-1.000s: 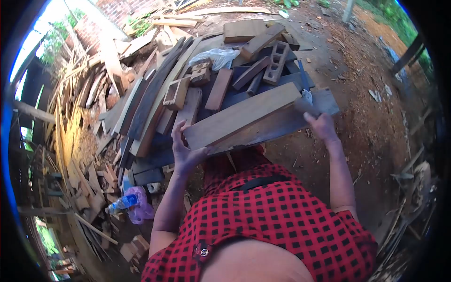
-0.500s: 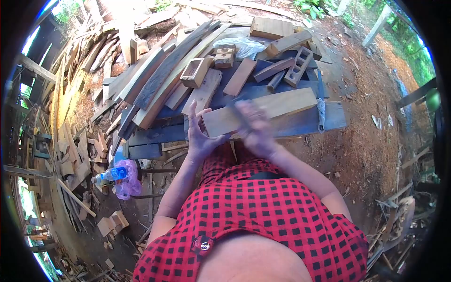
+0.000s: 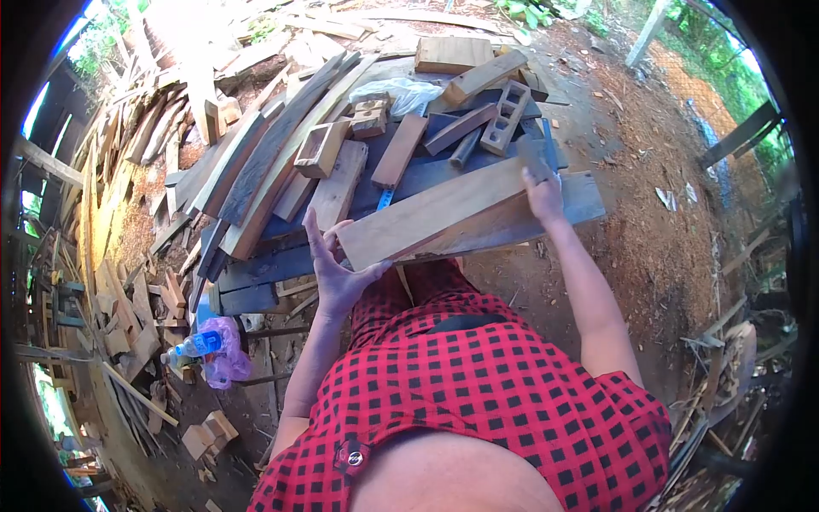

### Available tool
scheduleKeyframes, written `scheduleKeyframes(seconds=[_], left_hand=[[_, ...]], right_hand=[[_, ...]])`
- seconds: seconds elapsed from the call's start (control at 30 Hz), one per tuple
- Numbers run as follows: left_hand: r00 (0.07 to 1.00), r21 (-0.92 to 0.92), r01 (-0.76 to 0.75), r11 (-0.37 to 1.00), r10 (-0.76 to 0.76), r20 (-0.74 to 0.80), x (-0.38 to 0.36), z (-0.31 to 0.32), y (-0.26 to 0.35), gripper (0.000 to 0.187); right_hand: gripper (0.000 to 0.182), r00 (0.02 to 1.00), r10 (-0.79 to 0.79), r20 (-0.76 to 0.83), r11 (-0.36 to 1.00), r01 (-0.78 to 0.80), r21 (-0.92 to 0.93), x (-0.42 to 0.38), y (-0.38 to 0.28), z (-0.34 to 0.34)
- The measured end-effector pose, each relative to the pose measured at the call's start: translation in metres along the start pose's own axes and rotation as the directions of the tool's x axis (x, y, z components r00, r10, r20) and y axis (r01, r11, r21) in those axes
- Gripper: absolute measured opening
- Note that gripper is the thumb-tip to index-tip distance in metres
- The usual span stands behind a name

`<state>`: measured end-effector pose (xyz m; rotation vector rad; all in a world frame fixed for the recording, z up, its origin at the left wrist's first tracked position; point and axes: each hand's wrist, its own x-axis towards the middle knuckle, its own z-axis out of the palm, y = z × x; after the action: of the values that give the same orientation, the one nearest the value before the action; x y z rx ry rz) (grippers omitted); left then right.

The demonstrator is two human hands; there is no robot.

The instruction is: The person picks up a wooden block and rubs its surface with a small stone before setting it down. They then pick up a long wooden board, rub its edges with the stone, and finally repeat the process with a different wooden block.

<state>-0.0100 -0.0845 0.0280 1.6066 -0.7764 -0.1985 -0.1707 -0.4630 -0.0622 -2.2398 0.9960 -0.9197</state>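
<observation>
A long squared wooden beam lies slanted across the low bench in front of me, its left end nearer my body. My left hand grips that left end, thumb along the near edge and fingers up around the far side. At the beam's right end is my right hand, closed on a dark flat block that is slightly blurred. The block's exact kind I cannot tell. Just past the beam's far side lies a reddish wooden piece, with a small blue strip near it.
The dark bench carries several offcuts, a hollowed wooden box, a wooden piece with square holes and a clear plastic bag. Long planks lean at the left. A water bottle and purple bag sit lower left.
My right hand has moved with the dark block from the beam's left part to its right end. My left hand keeps hold of the left end; the view has shifted somewhat.
</observation>
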Motion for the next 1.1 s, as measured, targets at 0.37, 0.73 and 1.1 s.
scheduleKeyframes(seconds=[0.37, 0.73, 1.1], left_hand=[[1.0, 0.03, -0.001, 1.0, 0.001, 0.01, -0.003, 0.003, 0.01, 0.13], [1.0, 0.041, -0.012, 0.999, 0.013, -0.025, -0.006, 0.006, 0.018, 0.136], [1.0, -0.013, 0.002, 1.0, -0.002, 0.012, -0.011, 0.007, 0.013, 0.132]], right_hand=[[0.049, 0.776, -0.569, 0.271, 0.809, 0.47, 0.353, -0.099, -0.197, 0.026], [0.043, 0.913, -0.345, 0.217, 0.888, 0.244, 0.389, -0.037, -0.105, -0.01], [0.042, 0.839, -0.532, 0.118, 0.836, 0.497, 0.235, -0.086, -0.171, 0.02]])
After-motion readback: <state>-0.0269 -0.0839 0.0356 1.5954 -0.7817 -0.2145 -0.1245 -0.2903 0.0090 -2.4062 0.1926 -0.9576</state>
